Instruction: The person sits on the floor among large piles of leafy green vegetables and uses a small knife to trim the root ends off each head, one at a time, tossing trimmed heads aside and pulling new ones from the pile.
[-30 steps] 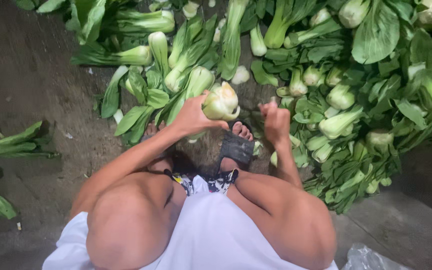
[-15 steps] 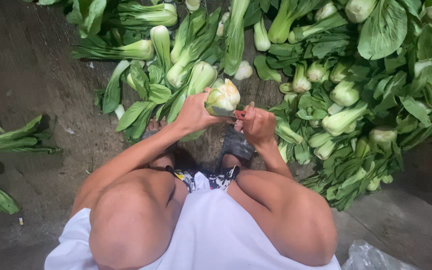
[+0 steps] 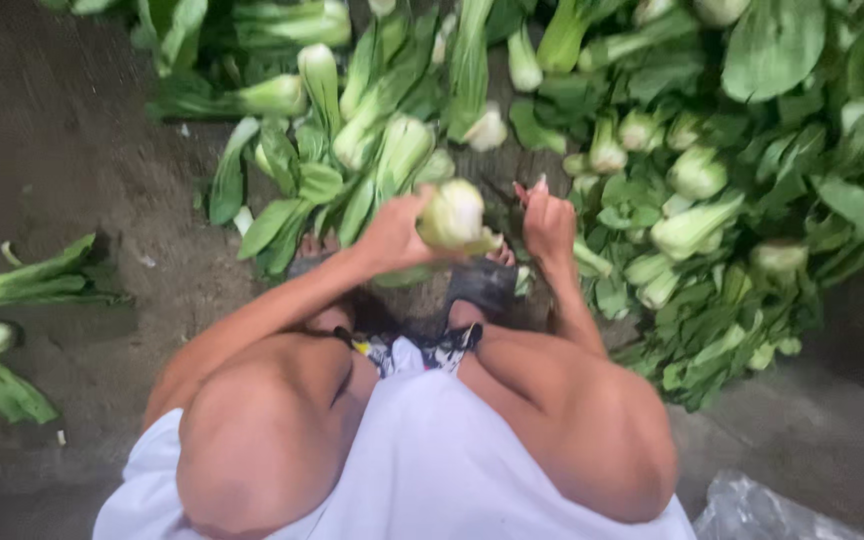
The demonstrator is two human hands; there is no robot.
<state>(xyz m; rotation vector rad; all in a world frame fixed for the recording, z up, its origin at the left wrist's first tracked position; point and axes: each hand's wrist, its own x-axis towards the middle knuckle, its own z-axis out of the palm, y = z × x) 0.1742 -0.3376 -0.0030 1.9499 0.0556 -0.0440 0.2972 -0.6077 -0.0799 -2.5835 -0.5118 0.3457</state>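
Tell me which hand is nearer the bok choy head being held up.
Left. The left hand grips the bok choy head; the right hand is just beside it, apart, fingers raised.

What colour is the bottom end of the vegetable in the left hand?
Pale whitish-green, seen in the head view: the bok choy held by the left hand.

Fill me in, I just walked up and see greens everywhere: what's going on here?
A person squats on the dark ground among heaps of bok choy. Their left hand grips the pale base of one bok choy head. Their right hand is raised beside it, apart from it, fingers partly spread. A large pile lies to the right, and a few loose heads lie off to the left.
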